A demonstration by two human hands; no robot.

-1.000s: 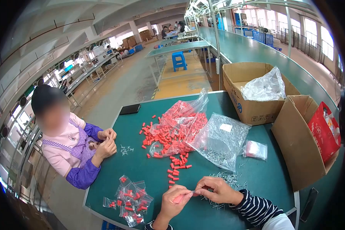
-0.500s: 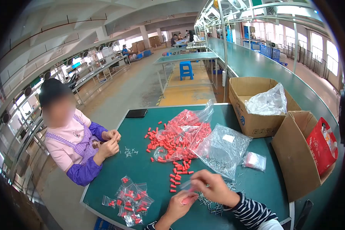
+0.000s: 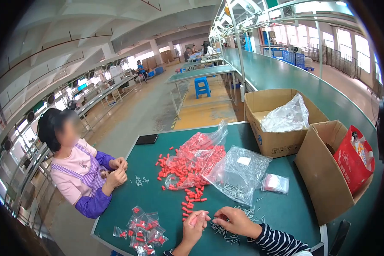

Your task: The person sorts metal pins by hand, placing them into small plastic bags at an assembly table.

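My left hand (image 3: 194, 227) is closed, fingers up, around a small clear plastic bag that is mostly hidden by the fingers. To its right, my right hand (image 3: 234, 222) is over the edge of a pile of small metal screws (image 3: 231, 237). Its fingers are curled in towards the thumb; whether anything is between them is hidden. A few loose red plastic caps (image 3: 187, 209) lie just beyond my left hand. Farther back, a large clear bag of red caps (image 3: 200, 151) spills onto the green table, beside a clear bag of screws (image 3: 239, 177).
Small filled bags (image 3: 143, 230) are heaped at front left. A stack of flat bags (image 3: 275, 183) lies right of the screw bag. Cardboard boxes (image 3: 281, 143) stand at right. A co-worker (image 3: 83, 170) sits at left, hands near a few screws (image 3: 139, 181). A black phone-like object (image 3: 147, 139) lies behind.
My hands have come apart: the left keeps the small bag and the right has lowered to the screws. The view has shifted slightly. The co-worker's head has turned.
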